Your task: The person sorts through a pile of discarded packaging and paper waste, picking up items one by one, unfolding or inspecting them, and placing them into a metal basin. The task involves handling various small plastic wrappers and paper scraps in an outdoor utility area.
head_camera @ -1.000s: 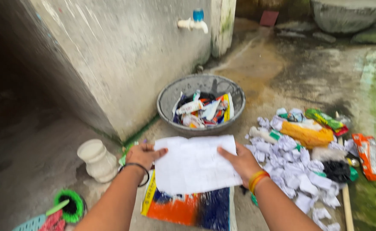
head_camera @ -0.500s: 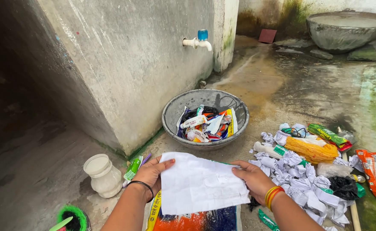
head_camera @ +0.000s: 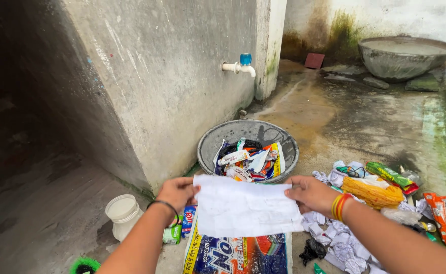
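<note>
So at about 8 o'clock there's a white plastic jar [head_camera: 123, 215] sitting on the concrete floor [head_camera: 45, 223]. Just right of it the left hand [head_camera: 178, 193] pinches the left edge of a crumpled white sheet of paper [head_camera: 245, 208], and the right hand [head_camera: 311, 194] pinches the right edge, so it hangs stretched flat between them around 6 o'clock. Straight behind at 12 o'clock is a grey metal basin [head_camera: 248, 152] stuffed with wrappers. Off at 4 o'clock there's a heap of wrappers and scrunched paper [head_camera: 365, 203].
</note>
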